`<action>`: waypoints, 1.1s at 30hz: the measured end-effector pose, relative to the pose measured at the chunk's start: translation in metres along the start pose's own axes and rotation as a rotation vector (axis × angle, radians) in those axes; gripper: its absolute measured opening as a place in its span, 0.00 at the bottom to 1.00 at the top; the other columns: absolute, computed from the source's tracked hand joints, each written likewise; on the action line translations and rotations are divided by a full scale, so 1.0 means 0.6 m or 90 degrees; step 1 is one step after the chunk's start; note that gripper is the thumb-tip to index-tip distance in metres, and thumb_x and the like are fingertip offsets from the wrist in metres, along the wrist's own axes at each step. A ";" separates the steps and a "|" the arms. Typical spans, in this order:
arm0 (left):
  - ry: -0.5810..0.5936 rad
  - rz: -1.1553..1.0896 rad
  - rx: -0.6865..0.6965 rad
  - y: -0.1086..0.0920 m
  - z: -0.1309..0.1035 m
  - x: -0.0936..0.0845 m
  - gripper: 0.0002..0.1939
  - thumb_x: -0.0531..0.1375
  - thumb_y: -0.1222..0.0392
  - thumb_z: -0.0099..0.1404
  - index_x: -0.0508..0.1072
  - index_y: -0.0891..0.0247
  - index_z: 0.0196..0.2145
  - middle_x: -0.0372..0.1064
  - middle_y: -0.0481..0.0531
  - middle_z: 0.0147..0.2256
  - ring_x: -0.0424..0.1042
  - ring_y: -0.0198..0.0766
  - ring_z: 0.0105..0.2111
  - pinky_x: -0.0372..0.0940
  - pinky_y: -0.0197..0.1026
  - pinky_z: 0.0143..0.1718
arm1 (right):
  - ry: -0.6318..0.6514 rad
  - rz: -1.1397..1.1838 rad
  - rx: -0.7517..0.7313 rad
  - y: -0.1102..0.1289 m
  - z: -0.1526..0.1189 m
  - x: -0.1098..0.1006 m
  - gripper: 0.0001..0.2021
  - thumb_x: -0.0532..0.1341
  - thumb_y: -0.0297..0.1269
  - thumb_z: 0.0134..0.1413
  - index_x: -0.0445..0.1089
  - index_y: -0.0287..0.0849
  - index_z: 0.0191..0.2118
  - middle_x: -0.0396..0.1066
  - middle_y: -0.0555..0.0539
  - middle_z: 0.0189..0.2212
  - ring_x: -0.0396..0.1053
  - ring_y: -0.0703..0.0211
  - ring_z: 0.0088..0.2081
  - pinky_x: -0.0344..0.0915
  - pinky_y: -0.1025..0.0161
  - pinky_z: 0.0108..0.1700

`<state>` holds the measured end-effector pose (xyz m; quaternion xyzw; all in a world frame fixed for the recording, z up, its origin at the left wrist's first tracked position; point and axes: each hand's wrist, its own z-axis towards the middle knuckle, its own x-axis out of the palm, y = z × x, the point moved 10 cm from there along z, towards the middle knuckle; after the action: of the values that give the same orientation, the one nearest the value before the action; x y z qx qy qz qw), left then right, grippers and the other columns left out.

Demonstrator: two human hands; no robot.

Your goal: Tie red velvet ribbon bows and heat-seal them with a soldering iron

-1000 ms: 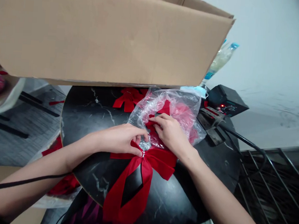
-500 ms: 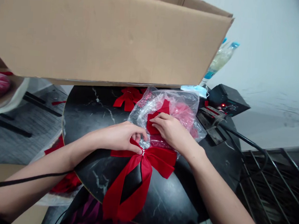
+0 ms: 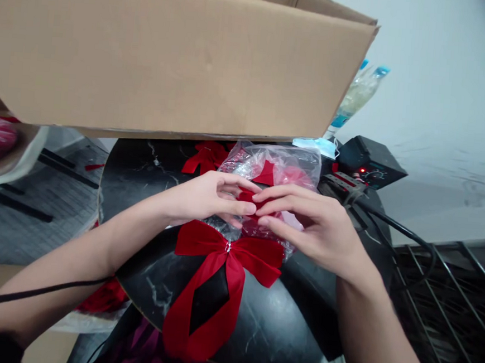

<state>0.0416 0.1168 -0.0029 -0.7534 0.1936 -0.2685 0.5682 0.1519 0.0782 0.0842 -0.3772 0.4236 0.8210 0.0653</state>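
Over a clear plastic bag point(image 3: 301, 158) on the round table, my left hand point(image 3: 220, 197) and my right hand point(image 3: 307, 214) meet fingertip to fingertip. Between them is a small piece of red ribbon point(image 3: 247, 197), pinched by the fingers of both and partly hidden by them. More red pieces and some pink-red material show in and on the bag. Just below my hands lies a large red bow point(image 3: 214, 274), its two loops spread sideways, silvery wire around its middle and its tails toward the table's near edge. Neither hand touches this bow.
A big cardboard box point(image 3: 185, 59) stands across the back of the black marbled table point(image 3: 137, 184). Another red bow point(image 3: 206, 156) lies behind the bag. To the right are a blue face mask point(image 3: 316, 147), a metal device with a cable point(image 3: 345, 187) and a black control box point(image 3: 370, 162).
My left hand has let go of the large bow's middle and moved up to the small red ribbon. My right hand has turned inward and lifted the ribbon piece from the bag.
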 end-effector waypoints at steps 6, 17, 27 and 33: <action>-0.114 0.100 0.015 0.031 0.025 -0.033 0.18 0.70 0.49 0.64 0.74 0.64 0.43 0.74 0.47 0.23 0.77 0.36 0.21 0.76 0.36 0.25 | -0.118 -0.062 0.145 -0.093 -0.011 -0.017 0.12 0.67 0.31 0.60 0.76 0.44 0.50 0.79 0.46 0.45 0.76 0.57 0.40 0.74 0.58 0.44; -0.105 0.049 0.196 -0.019 -0.004 -0.009 0.13 0.71 0.58 0.62 0.85 0.65 0.44 0.84 0.55 0.38 0.84 0.45 0.39 0.81 0.42 0.43 | -0.153 -0.128 0.013 -0.028 -0.017 -0.027 0.05 0.64 0.30 0.64 0.76 0.48 0.41 0.78 0.46 0.42 0.77 0.55 0.45 0.75 0.57 0.47; -0.253 0.062 0.345 -0.051 -0.045 -0.027 0.10 0.75 0.66 0.56 0.86 0.61 0.37 0.84 0.50 0.38 0.84 0.41 0.38 0.80 0.39 0.43 | -0.240 0.062 0.047 -0.043 -0.026 -0.036 0.08 0.72 0.27 0.55 0.80 0.48 0.37 0.80 0.48 0.44 0.78 0.55 0.47 0.75 0.54 0.55; -0.325 0.152 0.366 -0.051 -0.060 -0.032 0.09 0.73 0.64 0.59 0.86 0.60 0.39 0.84 0.49 0.37 0.83 0.38 0.35 0.80 0.35 0.41 | -0.142 0.220 0.157 -0.074 -0.021 -0.003 0.21 0.71 0.30 0.57 0.75 0.50 0.56 0.77 0.47 0.52 0.76 0.55 0.55 0.76 0.58 0.55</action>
<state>0.0035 0.1099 0.0306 -0.5786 0.0495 -0.0480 0.8127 0.1789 0.0973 0.0524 -0.1950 0.5691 0.7986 0.0154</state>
